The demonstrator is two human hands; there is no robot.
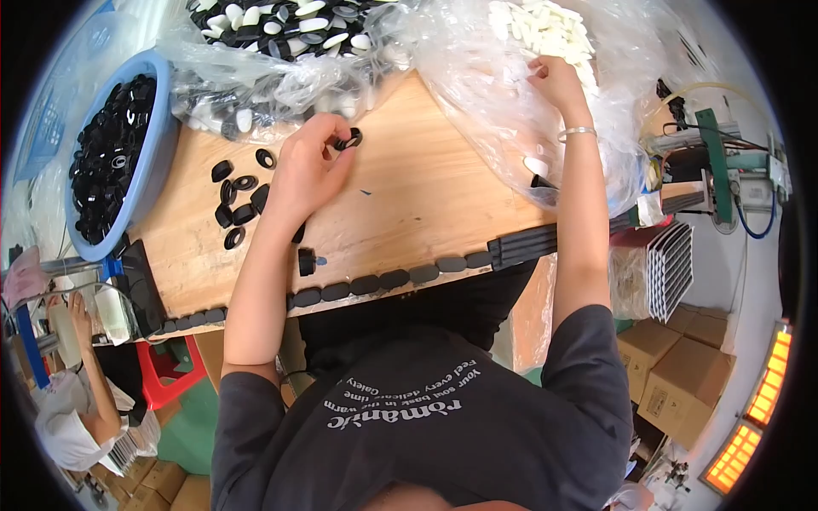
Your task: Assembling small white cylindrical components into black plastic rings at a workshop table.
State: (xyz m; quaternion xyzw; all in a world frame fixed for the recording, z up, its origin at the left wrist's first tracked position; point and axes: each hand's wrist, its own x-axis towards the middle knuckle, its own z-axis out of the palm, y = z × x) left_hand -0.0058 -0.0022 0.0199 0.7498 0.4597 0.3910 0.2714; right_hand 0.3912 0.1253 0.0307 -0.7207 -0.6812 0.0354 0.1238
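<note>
Above the wooden table (pixel 409 183), my left hand (pixel 311 170) pinches a round black ring-shaped cap (pixel 352 140) between thumb and fingers. Several similar black caps (pixel 245 182) lie loose to the left of that wrist, some tipped on their sides. My right hand (pixel 560 83) is at the near edge of a heap of off-white oblong pieces (pixel 545 30) in a clear plastic bag (pixel 464 94). Its fingers are bent together, and I cannot make out what is between them. Near my left forearm sits another black cap (pixel 307 261).
A blue basin (pixel 162 136) full of black caps stands at the left. Black and white oval pieces (pixel 290 25) fill a plastic bag at the back. Dark foam-like blocks (pixel 366 284) line the table's front edge. At the far left, another person's arm (pixel 98 383) shows.
</note>
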